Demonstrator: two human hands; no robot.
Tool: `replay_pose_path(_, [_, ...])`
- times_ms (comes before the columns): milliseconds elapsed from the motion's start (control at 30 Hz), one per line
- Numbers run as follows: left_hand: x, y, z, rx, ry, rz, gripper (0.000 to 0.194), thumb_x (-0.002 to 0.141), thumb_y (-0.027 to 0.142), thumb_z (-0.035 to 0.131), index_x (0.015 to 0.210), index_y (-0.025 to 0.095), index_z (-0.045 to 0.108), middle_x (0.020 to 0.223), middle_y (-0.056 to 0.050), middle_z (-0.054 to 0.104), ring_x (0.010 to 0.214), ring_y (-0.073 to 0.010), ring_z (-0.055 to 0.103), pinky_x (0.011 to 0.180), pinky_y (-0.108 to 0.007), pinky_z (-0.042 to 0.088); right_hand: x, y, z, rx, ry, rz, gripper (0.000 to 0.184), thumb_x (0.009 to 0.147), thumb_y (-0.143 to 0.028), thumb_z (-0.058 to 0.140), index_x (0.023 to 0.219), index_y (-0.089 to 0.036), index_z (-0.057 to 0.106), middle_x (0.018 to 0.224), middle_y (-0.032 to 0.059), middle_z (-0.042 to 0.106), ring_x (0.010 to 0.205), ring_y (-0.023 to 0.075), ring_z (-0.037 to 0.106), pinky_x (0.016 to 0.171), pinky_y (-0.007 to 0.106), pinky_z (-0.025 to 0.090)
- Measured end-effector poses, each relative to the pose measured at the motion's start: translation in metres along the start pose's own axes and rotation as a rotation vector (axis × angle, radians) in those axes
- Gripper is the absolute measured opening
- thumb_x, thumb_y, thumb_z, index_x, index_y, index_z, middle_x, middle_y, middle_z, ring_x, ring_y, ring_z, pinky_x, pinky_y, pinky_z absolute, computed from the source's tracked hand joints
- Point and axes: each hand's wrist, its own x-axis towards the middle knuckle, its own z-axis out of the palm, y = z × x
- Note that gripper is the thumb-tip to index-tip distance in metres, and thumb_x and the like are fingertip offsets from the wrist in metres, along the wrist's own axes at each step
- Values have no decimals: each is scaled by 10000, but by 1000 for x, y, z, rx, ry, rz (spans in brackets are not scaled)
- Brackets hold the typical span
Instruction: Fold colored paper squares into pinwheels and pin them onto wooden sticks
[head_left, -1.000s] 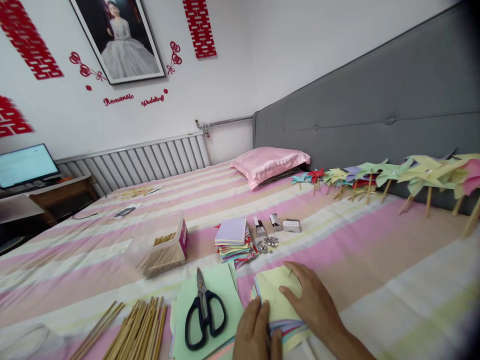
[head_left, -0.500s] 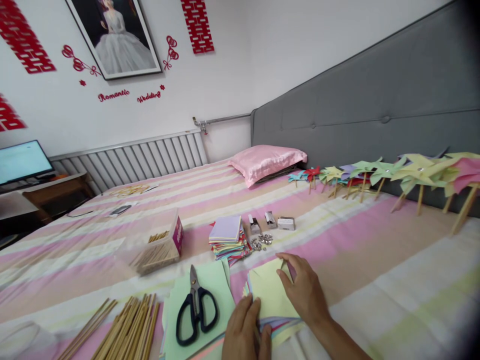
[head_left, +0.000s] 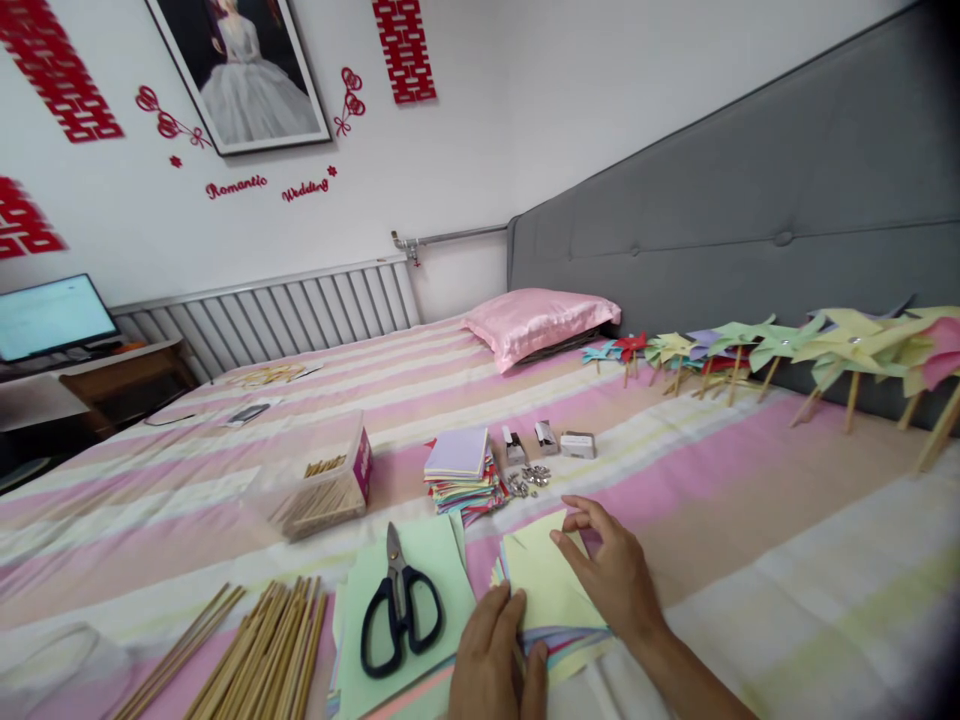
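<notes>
Striped bed [head_left: 780,545] serving as worktop, grey headboard [head_left: 712,220] along its right; one yellow-topped paper stack [head_left: 544,585], in the foreground between both hands; left hand [head_left: 487,655], fingers laid along its left side, thumb apart, presumably steadying it; right hand [head_left: 619,575], thumb and forefinger at the far corner, whether clamped on paper cannot be told; scissors [head_left: 400,596], on green sheets [head_left: 441,542], handles nearest the person, likely for easy reach; pinwheels [head_left: 784,345], stood along the headboard, seemingly to spare their vanes

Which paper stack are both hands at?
The yellow-topped stack: the left hand lies at its near left corner, the right hand at its right side. The green-topped stack bears the scissors; the lavender-topped stack stands farther back.
</notes>
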Motion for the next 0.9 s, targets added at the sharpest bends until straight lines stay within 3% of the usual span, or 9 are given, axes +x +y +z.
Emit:
replay_pose_path(100, [0,1,-1,-3,-10,-4,386,776,346,547,1089,145,647,1140,-172,637,1060,-290,577,886,-436,495,0,-3,-1,153,-49,53,432,680,-322,621,1098,-222,572,728,4,668,734,219,615,753,344,464])
replay_pose_path(200, [0,2,-3,-16,-10,-9,373,772,328,554,1085,148,647,1140,-171,635,1062,-286,575,891,-427,493,1,-4,-2,323,-92,142,370,638,-306,654,1001,-235,646,698,4,663,749,233,615,743,339,459])
replay_pose_path(300, [0,4,-4,-34,-11,-21,397,778,322,546,1116,130,620,1150,-172,629,1072,-288,568,902,-436,483,2,-3,-4,409,-117,204,287,663,-321,647,929,-216,669,686,12,672,692,228,628,640,305,473])
replay_pose_path(433, [-1,4,-5,-80,13,-24,458,780,305,536,1191,101,547,1150,-172,629,1083,-280,559,909,-416,477,3,-2,-6,598,-108,336,310,689,-371,649,929,-176,628,658,12,692,629,222,648,539,279,483])
replay_pose_path(733, [-1,4,-3,-155,22,-61,430,765,303,552,1167,150,569,1137,-156,638,1081,-283,559,918,-428,462,14,-2,-15,972,-68,517,257,663,-348,691,849,-178,640,667,22,724,700,232,682,629,307,530])
replay_pose_path(900, [4,15,-15,-389,25,-250,413,798,343,522,1155,141,566,1162,-164,624,1090,-279,553,928,-433,436,14,-6,-18,1023,-112,560,190,631,-324,726,725,-174,657,569,5,702,547,199,658,506,263,501])
